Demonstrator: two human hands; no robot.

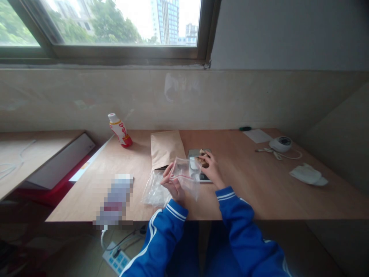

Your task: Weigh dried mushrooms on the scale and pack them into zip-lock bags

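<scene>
My left hand [174,188] is closed on a clear zip bag [186,175] with a red seal line, held up above the front of the table. Brown and pale lumpy pieces [201,161], like dried mushrooms, are at the fingertips of my right hand [212,169], which is closed on at least one of them. Below that hand lies a small flat kitchen scale [193,154], partly covered by the bag and the fingers. More clear plastic bags [154,192] lie under and left of my left hand. Behind them rests a brown paper bag [167,148].
A red and white bottle [120,130] stands at the back left. Nearer the front left is a pixelated phone-like object [115,200] with a cable. To the right are a white dome camera [280,144], a white cloth-like item [308,175] and a paper sheet [258,135].
</scene>
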